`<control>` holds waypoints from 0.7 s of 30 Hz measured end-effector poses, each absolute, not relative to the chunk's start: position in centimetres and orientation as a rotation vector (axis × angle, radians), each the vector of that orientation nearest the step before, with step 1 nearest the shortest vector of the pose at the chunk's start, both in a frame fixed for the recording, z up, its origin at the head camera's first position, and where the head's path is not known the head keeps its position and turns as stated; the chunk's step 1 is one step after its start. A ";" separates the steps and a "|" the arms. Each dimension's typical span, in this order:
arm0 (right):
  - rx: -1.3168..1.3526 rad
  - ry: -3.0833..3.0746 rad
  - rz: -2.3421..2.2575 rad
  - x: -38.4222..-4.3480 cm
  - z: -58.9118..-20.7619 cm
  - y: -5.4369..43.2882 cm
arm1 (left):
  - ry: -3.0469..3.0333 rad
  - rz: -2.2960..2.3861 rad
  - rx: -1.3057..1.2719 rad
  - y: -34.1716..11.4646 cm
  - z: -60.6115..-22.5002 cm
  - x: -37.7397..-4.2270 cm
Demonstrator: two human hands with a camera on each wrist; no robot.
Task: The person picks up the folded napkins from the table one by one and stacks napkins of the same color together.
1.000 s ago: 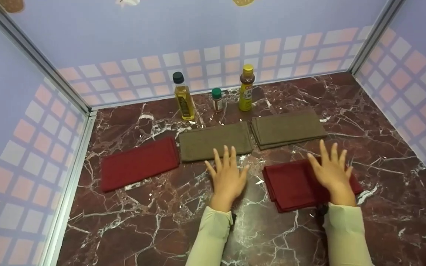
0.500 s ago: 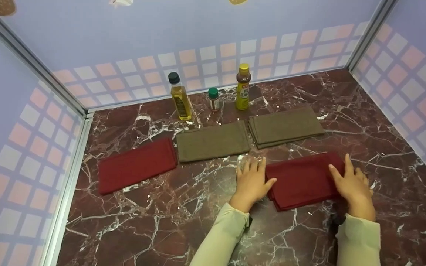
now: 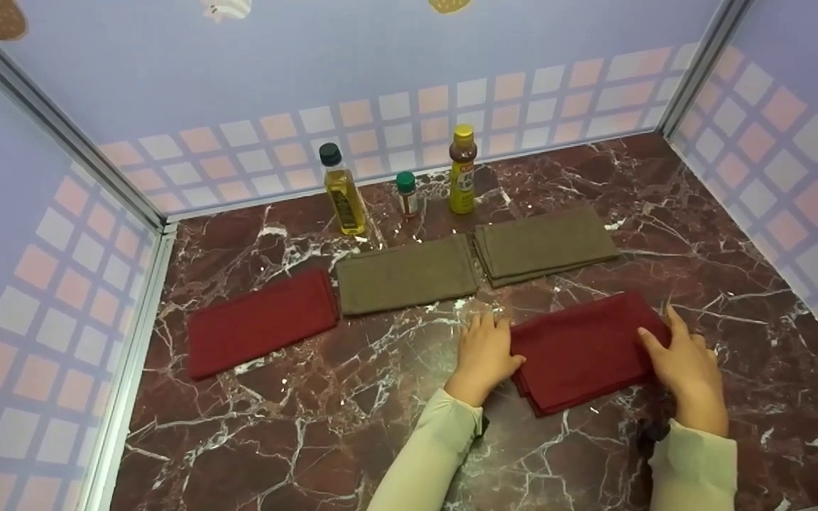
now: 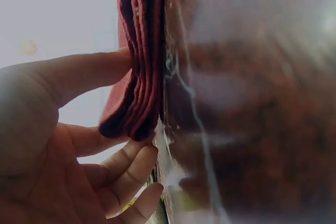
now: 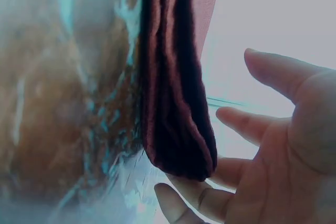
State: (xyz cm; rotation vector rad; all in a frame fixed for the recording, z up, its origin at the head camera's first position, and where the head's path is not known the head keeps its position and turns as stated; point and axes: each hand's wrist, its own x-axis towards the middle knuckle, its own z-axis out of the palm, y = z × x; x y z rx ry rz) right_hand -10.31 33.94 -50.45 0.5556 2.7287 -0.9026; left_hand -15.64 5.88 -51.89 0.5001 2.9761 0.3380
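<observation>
Left hand (image 3: 483, 353) moved against nearer red cloth (image 3: 583, 351), right hand (image 3: 689, 365) shifted to its right end

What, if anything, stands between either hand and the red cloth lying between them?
Nothing visible does. The left hand touches the red cloth at its left end; the right hand is at the opposite end, with no other object in between.

The place looked like a small booth dressed as a kitchen; lilac panels (image 3: 352, 53) with printed tile squares met at metal strips (image 3: 701, 67); a marble-patterned tabletop (image 3: 238, 443) between them bore a bottle of golden liquid (image 3: 346, 206), a green-capped jar (image 3: 407, 196) and a yellow-capped bottle (image 3: 462, 181).
</observation>
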 end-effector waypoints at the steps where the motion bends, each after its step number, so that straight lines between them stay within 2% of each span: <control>1: 0.552 2.723 -0.900 -10.3 -50.4 33.9 | 2.964 0.358 0.495 5.8 -51.8 -15.6; 14: 0.441 2.726 -0.977 -10.5 -49.9 32.8 | 2.847 0.586 0.583 3.2 -51.6 -16.0; 21: 0.386 2.756 -1.029 -11.1 -49.7 30.8 | 2.776 0.796 0.511 0.5 -51.5 -16.1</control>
